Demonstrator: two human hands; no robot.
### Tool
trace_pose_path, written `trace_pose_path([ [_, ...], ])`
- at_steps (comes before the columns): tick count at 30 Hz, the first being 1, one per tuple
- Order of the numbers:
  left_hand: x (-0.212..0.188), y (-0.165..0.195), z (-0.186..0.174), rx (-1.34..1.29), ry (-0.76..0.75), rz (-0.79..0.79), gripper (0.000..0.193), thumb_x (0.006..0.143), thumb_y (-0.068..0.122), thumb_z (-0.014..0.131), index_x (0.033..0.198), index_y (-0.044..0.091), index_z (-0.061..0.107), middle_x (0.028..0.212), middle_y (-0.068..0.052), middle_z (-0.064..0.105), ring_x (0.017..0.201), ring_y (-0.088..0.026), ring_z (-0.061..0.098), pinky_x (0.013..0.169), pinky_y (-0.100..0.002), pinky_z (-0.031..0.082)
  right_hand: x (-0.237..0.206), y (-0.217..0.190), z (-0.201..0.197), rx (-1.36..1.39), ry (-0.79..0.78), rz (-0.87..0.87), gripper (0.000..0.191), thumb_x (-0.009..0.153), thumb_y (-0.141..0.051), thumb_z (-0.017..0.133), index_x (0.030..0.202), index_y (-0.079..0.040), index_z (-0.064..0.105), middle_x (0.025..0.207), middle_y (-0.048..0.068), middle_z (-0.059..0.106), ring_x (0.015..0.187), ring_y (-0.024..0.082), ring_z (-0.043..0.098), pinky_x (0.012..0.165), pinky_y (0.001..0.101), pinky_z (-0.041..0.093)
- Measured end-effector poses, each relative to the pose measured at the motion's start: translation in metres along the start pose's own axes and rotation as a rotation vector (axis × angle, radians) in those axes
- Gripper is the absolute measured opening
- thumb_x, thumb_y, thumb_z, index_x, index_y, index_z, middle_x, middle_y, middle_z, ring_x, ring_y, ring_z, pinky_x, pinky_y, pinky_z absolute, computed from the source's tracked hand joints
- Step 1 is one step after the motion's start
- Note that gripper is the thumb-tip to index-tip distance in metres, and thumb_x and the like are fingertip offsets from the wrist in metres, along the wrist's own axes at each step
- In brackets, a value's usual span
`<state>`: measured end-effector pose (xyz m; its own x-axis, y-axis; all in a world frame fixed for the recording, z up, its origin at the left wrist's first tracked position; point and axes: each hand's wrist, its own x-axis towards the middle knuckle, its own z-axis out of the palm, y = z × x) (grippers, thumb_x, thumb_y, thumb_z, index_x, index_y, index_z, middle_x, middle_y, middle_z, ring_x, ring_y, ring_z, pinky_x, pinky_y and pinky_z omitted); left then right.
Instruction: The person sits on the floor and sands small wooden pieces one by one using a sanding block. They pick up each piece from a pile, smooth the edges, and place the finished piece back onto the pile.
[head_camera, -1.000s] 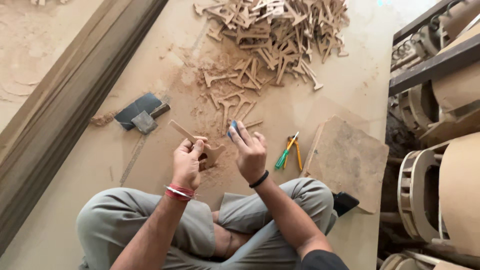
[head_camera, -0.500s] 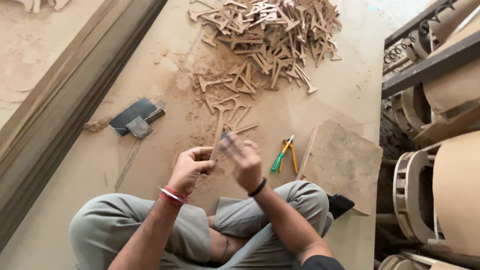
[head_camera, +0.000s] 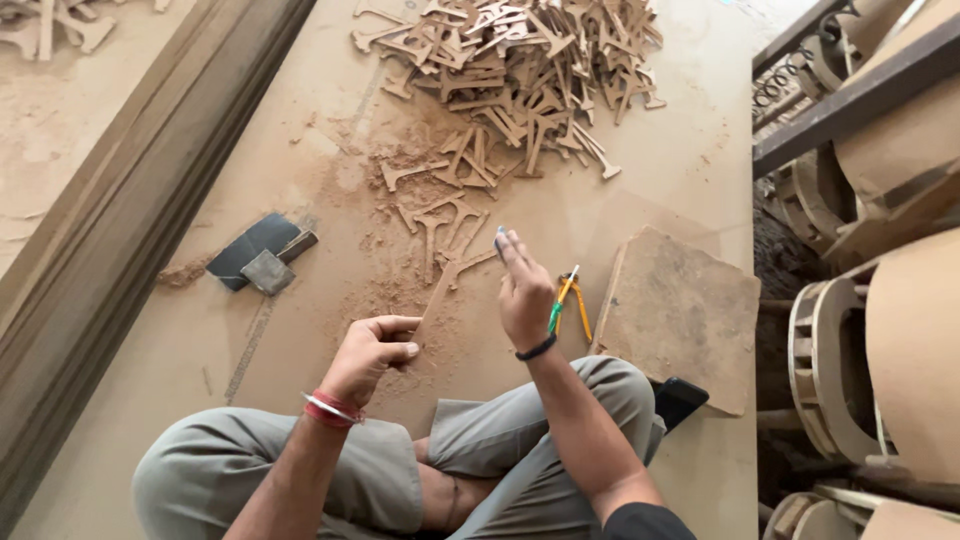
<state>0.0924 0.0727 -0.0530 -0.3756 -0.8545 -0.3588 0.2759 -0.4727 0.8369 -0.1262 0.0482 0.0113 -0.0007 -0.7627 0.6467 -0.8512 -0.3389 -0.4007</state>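
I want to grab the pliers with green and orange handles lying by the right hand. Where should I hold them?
Grip the pliers by the two handles, coming down from above. They lie flat on the board, handles spread toward the person's knee, just right of the right hand.

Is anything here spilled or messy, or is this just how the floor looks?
Reddish sawdust is scattered over the board floor between the heap of cut wooden pieces and the person's knees, thickest around the loose pieces. The left hand holds a thin wooden strip; the right hand holds a small tool. Nothing looks broken.
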Motion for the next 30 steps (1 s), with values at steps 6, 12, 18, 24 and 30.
trace_pose_path([
  [6, -0.001, -0.004, -0.001, 0.057, -0.022, -0.025, 0.039, 0.077, -0.004, 0.071, 0.115, -0.006, 0.077, 0.082, -0.005, 0.072, 0.063, -0.010, 0.060, 0.058, -0.025, 0.049, -0.020, -0.013, 0.010, -0.026, -0.373, -0.247, 0.049, 0.081, 0.002, 0.058, 0.125, -0.012, 0.074, 0.131, 0.013, 0.071, 0.096, 0.029, 0.067, 0.090, 0.0430, 0.055],
  [12, 0.004, 0.000, -0.008, 0.154, 0.077, -0.386, 0.038, 0.076, -0.007, 0.067, 0.111, 0.000, 0.077, 0.082, -0.007, 0.073, 0.063, -0.016, 0.072, 0.054, -0.028, 0.054, -0.002, 0.025, 0.010, -0.036, -0.469, 0.218, 0.040, 0.090, -0.009, 0.052, 0.124, -0.017, 0.073, 0.125, 0.010, 0.071, 0.112, 0.031, 0.068, 0.093, 0.0425, 0.055],
  [18, 0.024, 0.160, -0.080, 0.162, 0.590, 0.260, 0.029, 0.085, 0.008, 0.070, 0.114, 0.006, 0.063, 0.085, 0.001, 0.071, 0.064, -0.012, 0.063, 0.056, -0.033, 0.054, -0.005, 0.032, 0.013, 0.062, -0.510, 0.271, 0.039, 0.091, -0.009, 0.054, 0.123, -0.021, 0.073, 0.125, 0.008, 0.071, 0.111, 0.032, 0.068, 0.092, 0.0418, 0.055],
  [24, 0.029, 0.239, -0.114, 0.213, 0.881, 0.384, 0.051, 0.093, 0.026, 0.076, 0.136, 0.007, 0.054, 0.097, 0.008, 0.065, 0.069, -0.004, 0.055, 0.065, -0.033, 0.052, 0.002, 0.053, 0.015, 0.117, -0.377, 0.256, 0.039, 0.090, -0.003, 0.057, 0.125, -0.015, 0.072, 0.125, 0.014, 0.070, 0.114, 0.033, 0.067, 0.095, 0.0402, 0.054],
  [30, 0.099, 0.153, -0.055, 0.837, 0.615, 0.316, 0.020, 0.085, 0.020, 0.079, 0.098, 0.005, 0.079, 0.092, -0.009, 0.077, 0.082, -0.017, 0.071, 0.076, -0.035, 0.055, 0.006, 0.088, 0.013, 0.130, -0.272, 0.315, 0.042, 0.088, 0.002, 0.056, 0.125, -0.011, 0.072, 0.124, 0.017, 0.070, 0.114, 0.033, 0.069, 0.098, 0.0384, 0.054],
])
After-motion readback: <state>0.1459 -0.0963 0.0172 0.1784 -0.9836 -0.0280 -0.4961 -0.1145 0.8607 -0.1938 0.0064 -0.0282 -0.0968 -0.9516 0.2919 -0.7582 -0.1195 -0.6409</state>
